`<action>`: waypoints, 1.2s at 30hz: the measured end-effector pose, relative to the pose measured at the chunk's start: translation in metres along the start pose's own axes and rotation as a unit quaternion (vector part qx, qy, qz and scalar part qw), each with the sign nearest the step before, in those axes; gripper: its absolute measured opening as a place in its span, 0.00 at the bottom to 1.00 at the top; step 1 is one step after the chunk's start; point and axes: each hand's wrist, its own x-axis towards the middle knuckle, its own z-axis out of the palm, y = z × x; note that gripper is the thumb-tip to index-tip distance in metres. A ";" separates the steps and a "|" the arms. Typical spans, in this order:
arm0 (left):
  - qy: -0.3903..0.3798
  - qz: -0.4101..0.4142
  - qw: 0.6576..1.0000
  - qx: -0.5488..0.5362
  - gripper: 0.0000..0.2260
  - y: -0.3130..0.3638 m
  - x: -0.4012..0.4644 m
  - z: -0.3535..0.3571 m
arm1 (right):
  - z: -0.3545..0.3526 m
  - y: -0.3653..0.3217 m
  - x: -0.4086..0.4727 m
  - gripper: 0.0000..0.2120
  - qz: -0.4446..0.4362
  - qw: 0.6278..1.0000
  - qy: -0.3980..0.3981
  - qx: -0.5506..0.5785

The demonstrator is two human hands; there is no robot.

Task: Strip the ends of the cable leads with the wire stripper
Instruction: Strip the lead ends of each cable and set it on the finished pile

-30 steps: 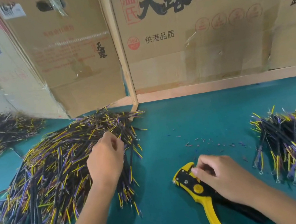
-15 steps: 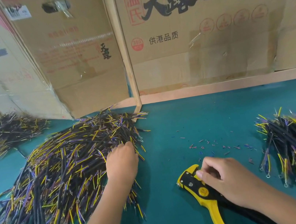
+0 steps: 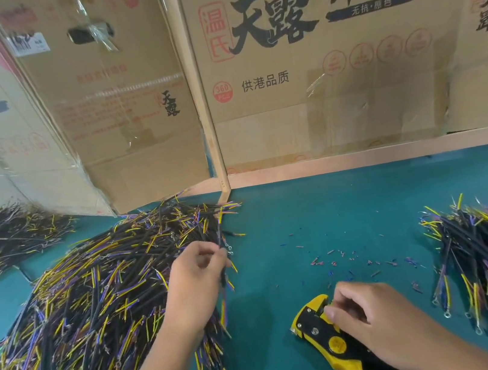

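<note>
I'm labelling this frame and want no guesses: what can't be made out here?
- Wire stripper, head view: handles cut off by the bottom edge and covered by the right hand.
- Left hand: fingertips blurred; whether it pinches one cable from the left cable pile is unclear.

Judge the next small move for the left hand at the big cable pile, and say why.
Probably lift the pinched cable clear of the big pile and carry it toward the wire stripper. The left hand pinches one cable at the pile's right edge, while the right hand rests on the stripper lying on the green mat.
</note>
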 end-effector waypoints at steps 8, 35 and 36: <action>-0.165 -0.022 0.958 -0.233 0.15 0.018 -0.027 0.033 | -0.003 -0.006 0.000 0.14 -0.028 0.996 0.074 0.039; -0.245 0.066 0.941 -0.222 0.12 0.032 -0.055 0.056 | -0.005 -0.036 -0.013 0.08 -0.089 0.973 0.161 0.141; -0.252 0.061 0.941 -0.219 0.10 0.032 -0.055 0.055 | -0.008 -0.036 -0.013 0.07 -0.085 0.970 0.172 0.148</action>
